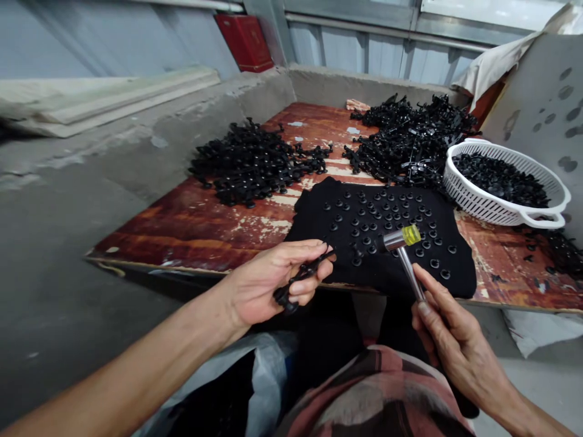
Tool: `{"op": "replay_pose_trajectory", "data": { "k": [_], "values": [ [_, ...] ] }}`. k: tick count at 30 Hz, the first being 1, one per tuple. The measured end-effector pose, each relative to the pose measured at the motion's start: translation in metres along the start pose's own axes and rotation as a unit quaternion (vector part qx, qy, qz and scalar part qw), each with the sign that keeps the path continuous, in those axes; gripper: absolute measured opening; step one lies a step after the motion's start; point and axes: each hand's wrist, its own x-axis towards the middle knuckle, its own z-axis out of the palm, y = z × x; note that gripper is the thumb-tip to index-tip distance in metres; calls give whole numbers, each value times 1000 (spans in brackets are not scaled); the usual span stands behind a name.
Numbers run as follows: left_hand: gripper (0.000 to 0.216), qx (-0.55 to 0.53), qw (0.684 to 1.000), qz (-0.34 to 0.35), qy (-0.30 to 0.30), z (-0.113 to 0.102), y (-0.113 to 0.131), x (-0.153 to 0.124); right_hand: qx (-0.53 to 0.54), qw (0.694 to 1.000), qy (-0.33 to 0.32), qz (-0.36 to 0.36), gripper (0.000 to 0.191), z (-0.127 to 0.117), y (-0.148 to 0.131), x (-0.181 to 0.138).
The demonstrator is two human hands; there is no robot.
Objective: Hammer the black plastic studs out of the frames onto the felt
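Observation:
My left hand (277, 276) is closed around a slim black plastic part (303, 273), held just off the near left edge of a black cloth (314, 212). Its exact kind is hard to make out between the fingers. In my right hand (450, 328) is a small mallet (412, 273) with a metal handle and a yellow-tipped head, gripped by the shaft. The head hangs over the cloth's near right part. Many small round black pieces (388, 209) are spread across the cloth, standing apart from one another.
A heap of black parts (248, 161) lies left on the worn red-brown table (168, 224). Another black pile (410, 133) is at the back. To the right stands a white basket (496, 209) of small black pieces. A concrete ledge (182, 133) borders the left side.

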Motion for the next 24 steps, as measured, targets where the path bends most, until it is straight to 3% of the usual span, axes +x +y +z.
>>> {"op": "replay_pose_trajectory", "data": {
  "k": [3,7,14,19,24],
  "values": [
    [15,129,991,37,-16,2,-5,-2,8,1000,1,-1,49,-1,1,-3],
    [25,312,942,117,-35,0,-13,-4,11,1000,6,-10,47,-3,3,-7],
    [45,435,882,177,-43,-1,-16,0,11,1000,9,7,47,-1,9,-4],
    [46,391,905,145,-80,0,-19,1,11,1000,5,8,48,-1,9,-4],
    [45,321,938,110,-67,5,-18,-1,6,1000,9,1,48,-1,10,-4]
  ]
}}
